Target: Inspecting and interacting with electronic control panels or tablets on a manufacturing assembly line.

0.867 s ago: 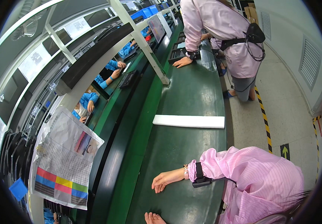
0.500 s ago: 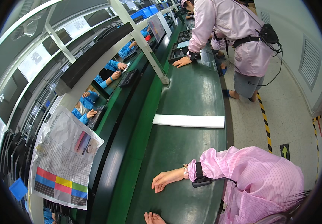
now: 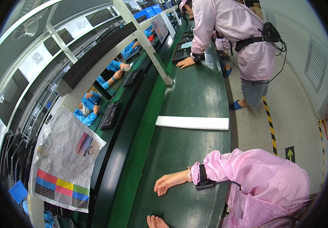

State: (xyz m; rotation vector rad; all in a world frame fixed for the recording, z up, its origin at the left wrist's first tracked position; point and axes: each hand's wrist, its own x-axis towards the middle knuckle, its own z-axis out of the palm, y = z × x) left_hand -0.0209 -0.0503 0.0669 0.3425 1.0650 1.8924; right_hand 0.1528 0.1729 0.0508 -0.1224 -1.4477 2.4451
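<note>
Item: green bench (image 3: 194, 91), long, running from 6 o'clock toward 12 o'clock.

Right hand (image 3: 168, 182): rests palm down on the bench at about 6 o'clock, pink sleeve and dark wrist strap behind it; fingers (image 3: 159, 189) loosely together, pinching nothing.

Left hand (image 3: 157, 221): only the fingertips show at the lower edge, lying flat on the bench, slightly spread, holding nothing.

White foam strip (image 3: 192, 122): lies flat across the bench at centre, toward 12 o'clock from the right hand, well apart from it.

Dark trays (image 3: 183, 53): on the bench at 12 o'clock; contents too small to tell. A co-worker's hand (image 3: 185, 63) in pink presses the bench just beside them.

Black keyboards (image 3: 110, 115): on the lower line at 10 o'clock, with blue-sleeved hands near.

Printed sheet with colour bars (image 3: 67, 157): hangs at 8 o'clock.
</note>
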